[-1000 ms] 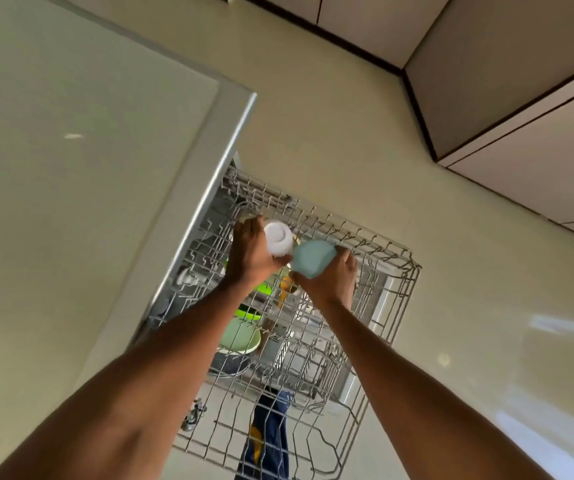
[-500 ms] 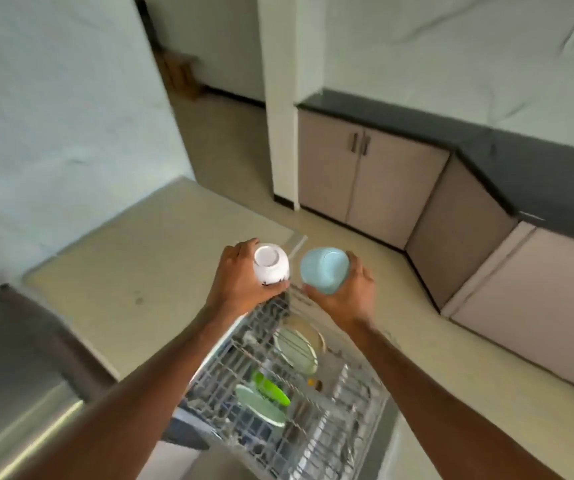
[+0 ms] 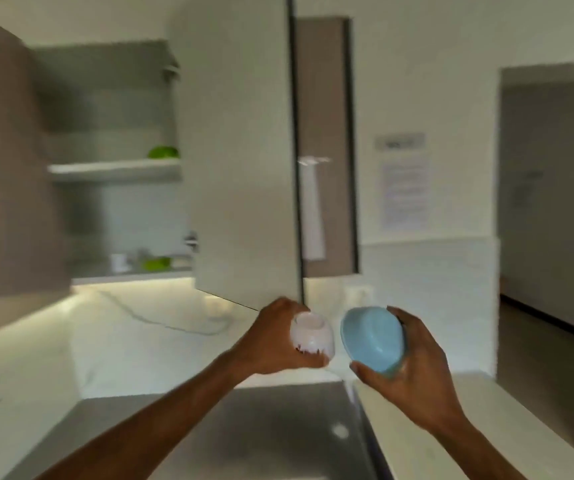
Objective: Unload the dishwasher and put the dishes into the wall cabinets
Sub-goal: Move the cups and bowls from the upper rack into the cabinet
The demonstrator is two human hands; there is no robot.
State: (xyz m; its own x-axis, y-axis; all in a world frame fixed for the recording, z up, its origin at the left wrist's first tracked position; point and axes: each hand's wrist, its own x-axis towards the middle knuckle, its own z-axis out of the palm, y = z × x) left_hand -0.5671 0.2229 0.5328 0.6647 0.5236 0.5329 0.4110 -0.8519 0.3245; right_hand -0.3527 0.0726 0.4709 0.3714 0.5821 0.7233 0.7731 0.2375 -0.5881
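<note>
L hand point(image 3: 271, 344) grips white cup point(image 3: 311, 334); R hand point(image 3: 413, 368) blue bowl point(image 3: 372, 341) — open cabinet door point(image 3: 240, 150) just ahead.

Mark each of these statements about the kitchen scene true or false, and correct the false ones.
1. The left hand grips a white cup. True.
2. The right hand holds a green bowl. False: it holds a light blue bowl.
3. The wall cabinet stands open, its door swung out. True.
4. Both cabinet shelves are bare. False: a green dish sits on the upper shelf, and another on the lower one beside a small white item.
5. The blue bowl already rests on a shelf. False: it is in the hand, below the cabinet.
</note>
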